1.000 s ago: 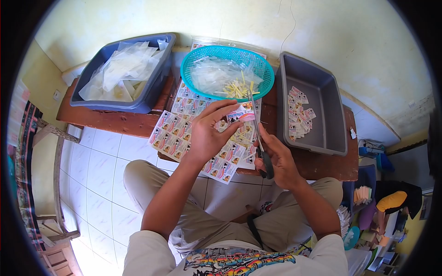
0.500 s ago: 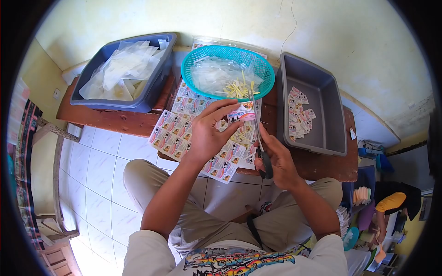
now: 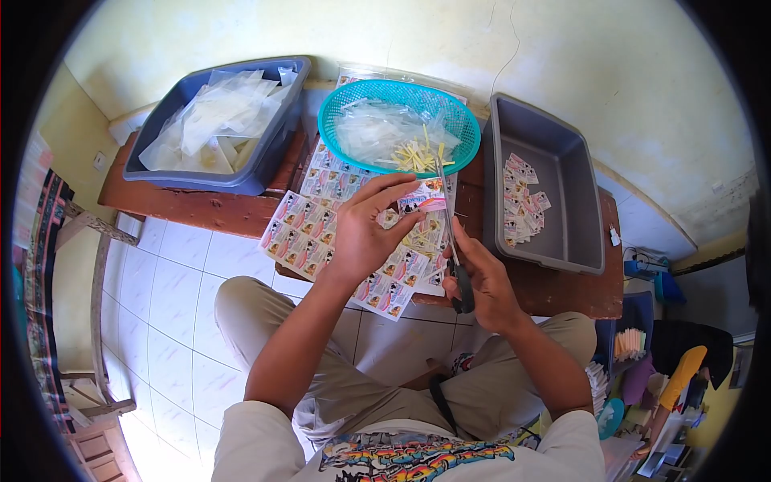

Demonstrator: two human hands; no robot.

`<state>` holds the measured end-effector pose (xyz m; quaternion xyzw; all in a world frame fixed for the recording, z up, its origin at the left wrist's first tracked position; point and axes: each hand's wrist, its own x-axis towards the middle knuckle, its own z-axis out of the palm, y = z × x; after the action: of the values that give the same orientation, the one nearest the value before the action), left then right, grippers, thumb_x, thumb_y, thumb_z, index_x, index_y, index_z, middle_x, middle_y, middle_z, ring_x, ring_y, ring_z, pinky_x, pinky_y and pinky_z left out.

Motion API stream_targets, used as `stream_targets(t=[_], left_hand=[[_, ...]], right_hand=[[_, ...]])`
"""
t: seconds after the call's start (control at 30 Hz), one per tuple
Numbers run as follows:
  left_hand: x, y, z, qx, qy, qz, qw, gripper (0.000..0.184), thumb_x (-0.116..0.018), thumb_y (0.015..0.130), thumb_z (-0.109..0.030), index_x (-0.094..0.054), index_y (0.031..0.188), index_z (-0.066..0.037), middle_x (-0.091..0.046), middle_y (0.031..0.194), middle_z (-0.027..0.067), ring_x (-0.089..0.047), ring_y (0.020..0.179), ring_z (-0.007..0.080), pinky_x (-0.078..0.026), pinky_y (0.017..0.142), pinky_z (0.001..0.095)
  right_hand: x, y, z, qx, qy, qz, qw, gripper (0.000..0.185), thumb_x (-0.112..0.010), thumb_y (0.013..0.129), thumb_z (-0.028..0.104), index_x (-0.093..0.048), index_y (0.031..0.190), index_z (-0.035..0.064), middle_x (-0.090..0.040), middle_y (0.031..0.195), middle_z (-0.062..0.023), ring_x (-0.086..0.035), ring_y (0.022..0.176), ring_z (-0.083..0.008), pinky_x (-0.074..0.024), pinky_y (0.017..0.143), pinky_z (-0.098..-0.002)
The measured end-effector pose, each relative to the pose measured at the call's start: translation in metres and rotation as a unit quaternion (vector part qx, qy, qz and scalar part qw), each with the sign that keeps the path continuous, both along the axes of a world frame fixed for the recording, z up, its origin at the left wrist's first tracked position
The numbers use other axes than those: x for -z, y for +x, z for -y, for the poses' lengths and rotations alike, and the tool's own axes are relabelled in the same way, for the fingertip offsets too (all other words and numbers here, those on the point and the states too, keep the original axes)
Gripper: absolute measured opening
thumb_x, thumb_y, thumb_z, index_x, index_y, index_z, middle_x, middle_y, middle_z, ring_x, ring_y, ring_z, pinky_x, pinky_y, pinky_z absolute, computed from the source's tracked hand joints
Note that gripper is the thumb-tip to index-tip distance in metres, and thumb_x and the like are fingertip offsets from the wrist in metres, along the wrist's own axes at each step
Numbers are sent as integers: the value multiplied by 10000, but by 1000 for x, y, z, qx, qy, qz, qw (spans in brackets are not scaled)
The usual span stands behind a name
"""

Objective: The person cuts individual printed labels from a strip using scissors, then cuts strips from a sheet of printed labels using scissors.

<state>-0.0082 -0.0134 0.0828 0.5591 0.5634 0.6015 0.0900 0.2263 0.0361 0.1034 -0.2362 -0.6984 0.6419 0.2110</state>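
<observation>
Between the thumb and fingers of my left hand (image 3: 365,229) is a small printed label (image 3: 422,201), pink and white. My right hand (image 3: 490,281) grips black-handled scissors (image 3: 461,285). Their blades point away from me, along the label's right edge. Printed label sheets (image 3: 301,233) lie under my hands and partly overhang the front of the bench. Just beyond the label stands a turquoise basket (image 3: 325,132) with clear plastic pieces and thin yellowish strips (image 3: 418,153). Cut labels (image 3: 524,205) lie in the grey tub on the right.
The grey tub (image 3: 566,241) stands at the right of the brown wooden bench (image 3: 562,296). A blue-grey tub (image 3: 261,173) with translucent plastic bags (image 3: 217,116) stands at the left. The wall is close behind. At lower right, another person (image 3: 683,373) in a yellow-sleeved top bends over.
My hands, the label and the scissors hold almost the same position. The other person's arm at lower right has moved down and slightly left.
</observation>
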Motion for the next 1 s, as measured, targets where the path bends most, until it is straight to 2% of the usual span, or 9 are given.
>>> stream_targets(t=[0.17,0.23,0.33,0.57,0.67,1.0], left_hand=[[2,-1,-1,-2,8,-5,1000,429,-885,790,-28,-774,1204,-37,-744,1273,109,-738,1125,279,-610,925,365],[2,-2,-1,-4,8,-8,1000,426,-884,791,-27,-775,1203,-36,-745,1271,110,-739,1128,278,-610,929,369],[-1,-1,0,4,-3,13,1000,426,-885,790,-27,-776,1201,-35,-747,1268,111,-738,1135,282,-607,942,374],[2,-2,-1,-1,5,2,1000,428,-887,786,-28,-776,1199,-35,-748,1269,112,-738,1139,285,-607,950,371],[3,-2,-2,-1,2,2,1000,427,-888,786,-28,-776,1198,-35,-747,1270,112,-738,1139,284,-607,953,373],[3,-2,-2,-2,5,5,1000,417,-896,789,-37,-778,1189,-28,-748,1266,119,-746,1112,273,-618,914,358]], right_hand=[[-2,-1,0,2,-8,6,1000,887,-745,968,-17,-251,1697,85,-510,1264,-52,-575,976,-69,-521,855,-220],[-1,-1,0,4,-8,6,1000,858,-725,980,63,-257,1699,81,-508,1246,-69,-576,946,-93,-533,807,-248],[0,-1,0,4,-14,2,1000,853,-723,982,67,-259,1698,82,-508,1248,-70,-578,942,-93,-533,806,-248],[1,-1,-1,3,-15,3,1000,849,-714,984,54,-258,1700,88,-506,1253,-74,-580,940,-93,-533,809,-249],[1,0,-1,1,-23,6,1000,892,-751,967,-2,-249,1698,87,-505,1251,-37,-564,963,-58,-522,838,-211],[5,1,-1,3,-9,11,1000,875,-758,966,17,-275,1691,97,-517,1213,-32,-562,884,-49,-551,756,-212]])
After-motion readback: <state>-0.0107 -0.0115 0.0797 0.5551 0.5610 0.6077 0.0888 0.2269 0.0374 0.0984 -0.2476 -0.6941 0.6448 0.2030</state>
